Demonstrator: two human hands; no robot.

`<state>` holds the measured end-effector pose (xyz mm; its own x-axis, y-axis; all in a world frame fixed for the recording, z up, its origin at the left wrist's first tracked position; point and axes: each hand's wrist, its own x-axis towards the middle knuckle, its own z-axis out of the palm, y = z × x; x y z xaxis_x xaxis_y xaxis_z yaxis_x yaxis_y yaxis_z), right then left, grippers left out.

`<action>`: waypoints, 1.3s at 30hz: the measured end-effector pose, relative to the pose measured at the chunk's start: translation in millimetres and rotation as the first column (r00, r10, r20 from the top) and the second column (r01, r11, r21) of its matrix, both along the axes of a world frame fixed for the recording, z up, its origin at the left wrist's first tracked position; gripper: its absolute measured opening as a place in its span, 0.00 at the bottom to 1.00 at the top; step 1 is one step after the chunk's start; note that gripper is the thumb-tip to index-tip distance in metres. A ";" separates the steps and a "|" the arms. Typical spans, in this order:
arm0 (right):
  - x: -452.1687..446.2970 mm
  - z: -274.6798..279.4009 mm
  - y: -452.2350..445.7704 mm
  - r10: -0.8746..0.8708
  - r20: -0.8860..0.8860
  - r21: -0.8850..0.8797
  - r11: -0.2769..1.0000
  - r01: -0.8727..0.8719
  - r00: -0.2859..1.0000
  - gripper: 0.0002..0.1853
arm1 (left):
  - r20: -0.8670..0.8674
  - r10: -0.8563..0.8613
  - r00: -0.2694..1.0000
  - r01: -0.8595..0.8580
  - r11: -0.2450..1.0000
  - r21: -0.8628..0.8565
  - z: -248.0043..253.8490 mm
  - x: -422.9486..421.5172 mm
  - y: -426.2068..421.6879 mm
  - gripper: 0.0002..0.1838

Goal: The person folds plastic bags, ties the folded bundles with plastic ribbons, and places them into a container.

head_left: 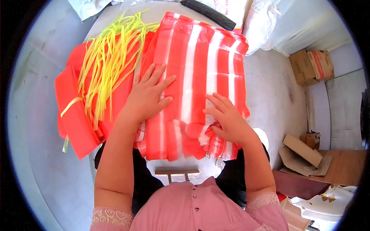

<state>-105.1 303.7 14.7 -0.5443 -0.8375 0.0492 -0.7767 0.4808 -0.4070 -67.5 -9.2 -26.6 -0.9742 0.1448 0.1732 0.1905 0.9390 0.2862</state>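
A thick stack of red-and-white striped plastic bags (198,65) lies in front of me, its near edge overhanging my lap. My left hand (148,96) rests flat on the left part of the stack, fingers spread. Over the right part, my right hand (228,120) is open with fingers apart, its thumb beside a crumpled, folded-over bit of the plastic near the front edge. Left of the stack sits folded red plastic (79,123), with a yellow tie around one bundle. A loose bunch of yellow strips (110,65) drapes across that red plastic.
A black wrapped roll (208,14) lies behind the stack, near a white plastic sack (263,23). Cardboard boxes (311,66) stand against the wall at far right. A flattened carton (302,154) rests on a brown wooden surface (345,165) at lower right.
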 end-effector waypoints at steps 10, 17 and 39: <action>7.2 -18.3 -8.8 0.135 -0.291 -0.135 0.974 -0.181 0.947 0.22 | 0.007 0.082 0.997 -0.082 0.997 -0.013 8.8 3.2 3.3 0.38; 4.5 -15.6 -8.2 -0.036 0.078 -0.436 0.898 0.066 0.996 0.06 | 0.029 -0.212 0.977 0.181 0.890 0.418 32.4 18.5 20.8 0.29; 5.6 -1.3 -23.2 -0.136 0.840 -0.316 0.665 0.677 0.526 0.18 | 0.164 0.427 0.889 -0.287 0.243 0.926 23.4 34.1 12.3 0.18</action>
